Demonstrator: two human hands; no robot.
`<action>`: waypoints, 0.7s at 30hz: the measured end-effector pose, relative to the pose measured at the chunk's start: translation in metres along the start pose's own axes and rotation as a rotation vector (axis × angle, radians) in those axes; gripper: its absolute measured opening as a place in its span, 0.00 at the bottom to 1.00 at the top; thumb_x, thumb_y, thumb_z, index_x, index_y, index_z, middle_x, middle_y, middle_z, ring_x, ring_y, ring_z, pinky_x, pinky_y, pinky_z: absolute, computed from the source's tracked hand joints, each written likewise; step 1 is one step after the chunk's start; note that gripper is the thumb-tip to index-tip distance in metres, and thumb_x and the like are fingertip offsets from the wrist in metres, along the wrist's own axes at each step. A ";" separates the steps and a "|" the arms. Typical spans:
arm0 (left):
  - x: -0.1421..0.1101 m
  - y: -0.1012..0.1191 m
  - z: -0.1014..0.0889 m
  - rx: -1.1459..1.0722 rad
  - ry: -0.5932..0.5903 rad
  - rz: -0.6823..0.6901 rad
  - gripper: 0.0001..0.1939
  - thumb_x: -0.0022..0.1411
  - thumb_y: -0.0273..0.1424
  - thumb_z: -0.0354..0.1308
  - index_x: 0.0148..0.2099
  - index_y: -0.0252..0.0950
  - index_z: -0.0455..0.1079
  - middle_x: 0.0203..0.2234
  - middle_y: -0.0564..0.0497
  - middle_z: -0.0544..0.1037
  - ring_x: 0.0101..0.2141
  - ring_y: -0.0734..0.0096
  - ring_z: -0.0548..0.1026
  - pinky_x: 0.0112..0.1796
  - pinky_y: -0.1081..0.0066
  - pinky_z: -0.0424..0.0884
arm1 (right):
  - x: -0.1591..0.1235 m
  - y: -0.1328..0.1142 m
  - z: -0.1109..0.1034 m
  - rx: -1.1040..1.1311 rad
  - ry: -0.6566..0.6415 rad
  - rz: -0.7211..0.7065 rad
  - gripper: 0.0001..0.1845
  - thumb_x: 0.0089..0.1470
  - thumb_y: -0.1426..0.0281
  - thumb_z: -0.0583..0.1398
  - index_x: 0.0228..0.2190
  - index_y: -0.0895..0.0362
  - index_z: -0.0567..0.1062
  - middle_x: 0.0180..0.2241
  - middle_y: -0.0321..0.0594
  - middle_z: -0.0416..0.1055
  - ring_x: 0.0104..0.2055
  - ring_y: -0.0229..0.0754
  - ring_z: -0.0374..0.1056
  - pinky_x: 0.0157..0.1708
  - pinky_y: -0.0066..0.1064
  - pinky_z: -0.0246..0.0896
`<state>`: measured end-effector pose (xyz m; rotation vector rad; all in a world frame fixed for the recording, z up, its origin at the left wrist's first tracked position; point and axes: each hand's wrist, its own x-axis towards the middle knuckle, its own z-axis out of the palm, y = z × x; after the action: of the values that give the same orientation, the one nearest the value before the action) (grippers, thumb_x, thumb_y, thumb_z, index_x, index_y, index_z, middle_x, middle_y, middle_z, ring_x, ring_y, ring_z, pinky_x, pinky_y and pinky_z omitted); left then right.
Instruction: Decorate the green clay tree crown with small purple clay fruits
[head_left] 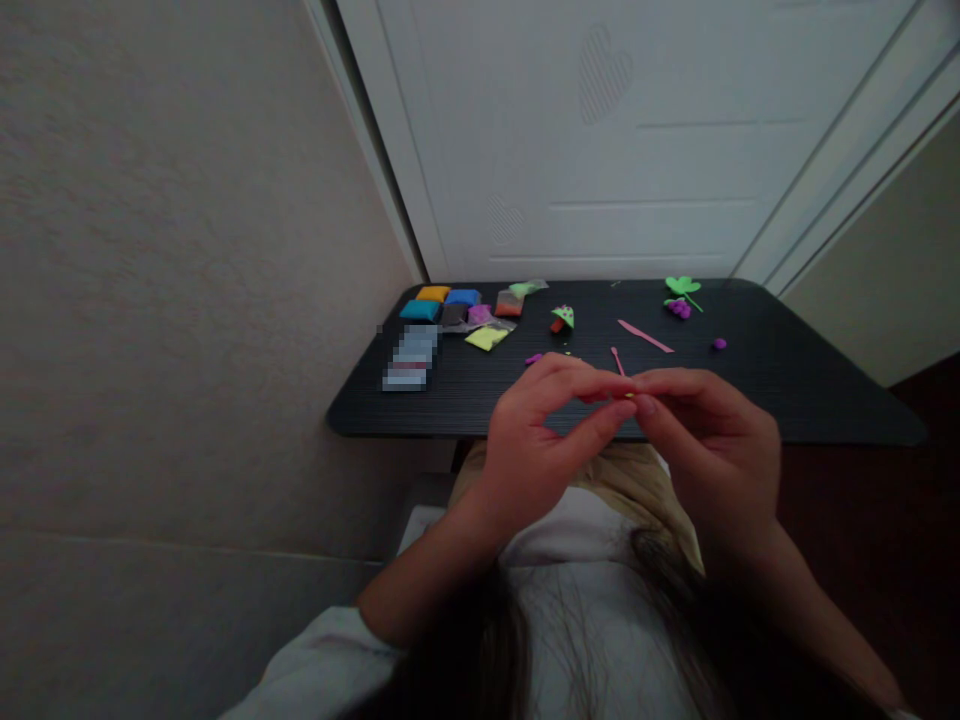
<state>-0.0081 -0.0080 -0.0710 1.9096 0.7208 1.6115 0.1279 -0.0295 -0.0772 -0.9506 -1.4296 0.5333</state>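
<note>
Yellow bit (629,395) in a two-hand pinch

Step in hand, prob.: fingertip work on the bit, pressing or shaping; can't tell which. L hand (534,432): thumb + index narrow, tips on the bit. R hand (718,440): same, thumb + index drawn in, tips meeting L's at the bit. Other fingers bent; detail too dim to read. Bit's btwn the tips, seen against the near part of the dark table (480,390), mostly covered, so shape unclear.

Next move calls for, IMO, light, even pressure & steady tips: bit's v. small, could get squashed or dropped.

Nearby: pink stick (617,360) just beyond the tips, lower end hidden; purple lump (533,359) just past L hand, partly covered. Farther back, mid-table: mushroom (564,318), green cap w/ spots, red-brown stem, tilted; pink knife (645,336) lying flat to its R.

R side: purple ball (719,344) on its own; green clover (682,287) at the back w/ purple cluster (679,309) right by it.

L side: packs of clay, e.g. yellow pack (487,337), teal pack (420,311), orange pack (433,294), blue pack (463,298). Pixelated item (411,358) in front of them, can't ID.
</note>
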 end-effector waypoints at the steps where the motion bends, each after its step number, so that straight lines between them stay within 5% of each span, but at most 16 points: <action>1: 0.000 0.000 0.000 0.003 -0.009 0.013 0.08 0.51 0.25 0.59 0.36 0.39 0.71 0.30 0.54 0.74 0.33 0.77 0.69 0.38 0.72 0.65 | 0.000 0.000 0.000 0.008 0.003 0.011 0.10 0.48 0.75 0.59 0.32 0.48 0.74 0.31 0.30 0.71 0.33 0.33 0.67 0.35 0.27 0.61; 13: 0.001 -0.002 0.000 -0.018 0.004 -0.034 0.06 0.51 0.24 0.59 0.34 0.39 0.71 0.29 0.55 0.74 0.33 0.77 0.69 0.36 0.73 0.66 | -0.001 0.006 0.001 0.269 -0.071 0.144 0.08 0.48 0.73 0.59 0.31 0.48 0.75 0.30 0.31 0.72 0.33 0.32 0.66 0.34 0.24 0.62; 21: 0.006 -0.010 -0.008 -0.125 -0.189 -0.141 0.04 0.51 0.28 0.60 0.32 0.38 0.71 0.28 0.54 0.73 0.31 0.76 0.70 0.35 0.73 0.65 | 0.009 0.022 -0.009 0.554 -0.388 0.436 0.05 0.43 0.72 0.63 0.27 0.51 0.73 0.26 0.31 0.70 0.29 0.33 0.65 0.31 0.25 0.61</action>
<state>-0.0152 0.0036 -0.0726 1.8476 0.6451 1.3373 0.1425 -0.0123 -0.0885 -0.7231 -1.2953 1.4202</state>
